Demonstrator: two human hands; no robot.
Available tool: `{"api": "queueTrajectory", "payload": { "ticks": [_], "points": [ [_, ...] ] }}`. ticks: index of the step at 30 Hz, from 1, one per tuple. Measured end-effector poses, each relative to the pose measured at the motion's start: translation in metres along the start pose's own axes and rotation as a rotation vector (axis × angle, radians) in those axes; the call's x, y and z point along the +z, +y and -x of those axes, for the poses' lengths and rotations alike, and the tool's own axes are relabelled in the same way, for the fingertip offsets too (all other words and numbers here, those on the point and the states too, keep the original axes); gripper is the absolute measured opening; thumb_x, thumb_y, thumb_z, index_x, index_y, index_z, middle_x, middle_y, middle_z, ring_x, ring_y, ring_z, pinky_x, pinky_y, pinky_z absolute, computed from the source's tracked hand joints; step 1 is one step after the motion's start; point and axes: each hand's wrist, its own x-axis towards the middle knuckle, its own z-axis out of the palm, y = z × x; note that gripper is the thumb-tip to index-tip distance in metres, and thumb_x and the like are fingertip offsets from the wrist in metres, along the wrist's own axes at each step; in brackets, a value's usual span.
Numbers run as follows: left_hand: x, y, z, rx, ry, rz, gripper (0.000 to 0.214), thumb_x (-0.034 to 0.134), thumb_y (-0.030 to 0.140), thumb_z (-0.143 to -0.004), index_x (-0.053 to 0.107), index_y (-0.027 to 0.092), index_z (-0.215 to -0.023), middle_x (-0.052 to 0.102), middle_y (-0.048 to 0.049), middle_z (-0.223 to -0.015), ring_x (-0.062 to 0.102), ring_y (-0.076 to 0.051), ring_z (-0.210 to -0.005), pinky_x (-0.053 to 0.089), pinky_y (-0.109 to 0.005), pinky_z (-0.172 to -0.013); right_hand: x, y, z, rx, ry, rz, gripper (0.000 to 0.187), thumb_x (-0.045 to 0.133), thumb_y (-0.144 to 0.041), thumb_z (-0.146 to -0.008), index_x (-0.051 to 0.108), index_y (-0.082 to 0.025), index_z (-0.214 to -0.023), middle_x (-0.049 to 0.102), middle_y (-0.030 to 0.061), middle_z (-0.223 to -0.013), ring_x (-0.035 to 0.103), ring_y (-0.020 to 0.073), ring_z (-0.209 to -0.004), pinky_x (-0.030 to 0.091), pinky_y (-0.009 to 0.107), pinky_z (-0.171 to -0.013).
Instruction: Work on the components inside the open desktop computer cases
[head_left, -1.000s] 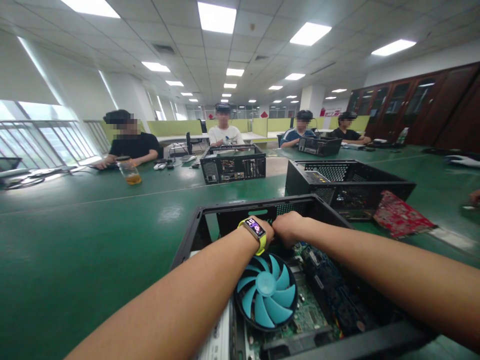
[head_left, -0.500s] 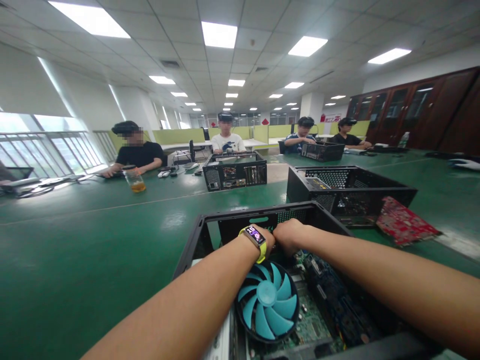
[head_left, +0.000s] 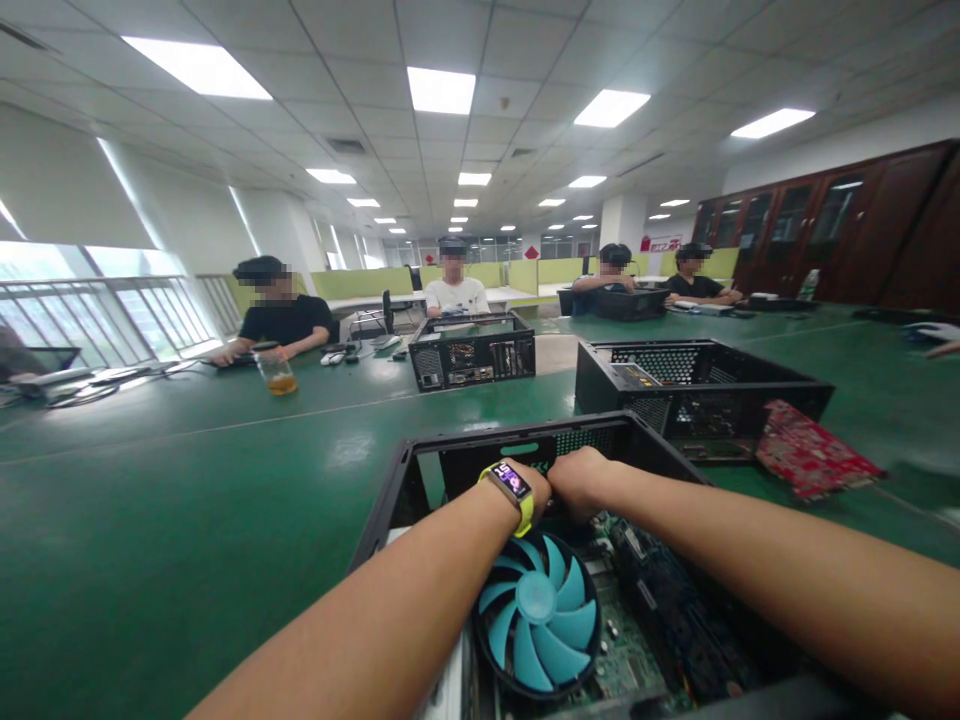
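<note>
Both hands reach into an open black computer case point(head_left: 420, 450) that lies on its side. My left hand point(head_left: 534, 482), with a yellow-banded smartwatch point(head_left: 511, 482) at the wrist, is inside near the far wall; its fingers are hidden. Close beside it, my right hand point(head_left: 579, 482) has its fingers curled downward, and what they grip is out of sight. A round cooler fan point(head_left: 536, 598) with turquoise blades sits below my left wrist. Right of the fan shows the green motherboard point(head_left: 628, 650), with a dark expansion card point(head_left: 675, 610) under my right forearm.
Another open black case point(head_left: 705, 390) stands at the right, with a red circuit board point(head_left: 814, 455) leaning by it. Across the green table point(head_left: 187, 510) are a third case point(head_left: 474, 350) and a cup of amber drink point(head_left: 277, 372). Several people sit at the far side.
The camera view has tilted up slightly, so the scene sits a little lower. Both hands stay at nearly the same spot in the case.
</note>
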Motion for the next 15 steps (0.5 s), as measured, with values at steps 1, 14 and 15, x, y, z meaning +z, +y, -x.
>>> {"api": "queueTrajectory", "payload": {
  "ticks": [1, 14, 15],
  "points": [
    [0.0002, -0.0003, -0.0004, 0.000, 0.006, -0.002, 0.040, 0.066, 0.027, -0.066, 0.067, 0.013, -0.104, 0.066, -0.0147, -0.108, 0.063, -0.030, -0.095, 0.054, -0.038, -0.077, -0.0001, 0.0001, -0.0003, -0.001, -0.003, -0.003, 0.057, 0.074, -0.023, -0.053, 0.065, -0.011, -0.108, 0.065, 0.0184, -0.107, 0.062, 0.0318, -0.095, 0.052, 0.039, -0.074],
    [0.0038, 0.0003, -0.0025, -0.003, 0.029, 0.001, 0.039, 0.066, 0.028, -0.068, 0.067, 0.011, -0.104, 0.067, -0.0154, -0.105, 0.063, -0.030, -0.094, 0.054, -0.039, -0.078, 0.0009, -0.0006, 0.0000, 0.004, 0.006, -0.004, 0.052, 0.069, -0.023, -0.058, 0.064, -0.011, -0.108, 0.064, 0.0181, -0.108, 0.062, 0.0309, -0.096, 0.052, 0.039, -0.074],
    [0.0037, 0.0002, -0.0023, -0.004, 0.025, -0.002, 0.038, 0.065, 0.028, -0.068, 0.067, 0.011, -0.103, 0.067, -0.0153, -0.104, 0.063, -0.030, -0.093, 0.054, -0.039, -0.078, 0.0015, -0.0004, -0.0007, 0.002, 0.020, -0.003, 0.051, 0.069, -0.024, -0.058, 0.065, -0.011, -0.108, 0.064, 0.0180, -0.108, 0.062, 0.0310, -0.095, 0.052, 0.039, -0.074]
  ]
}}
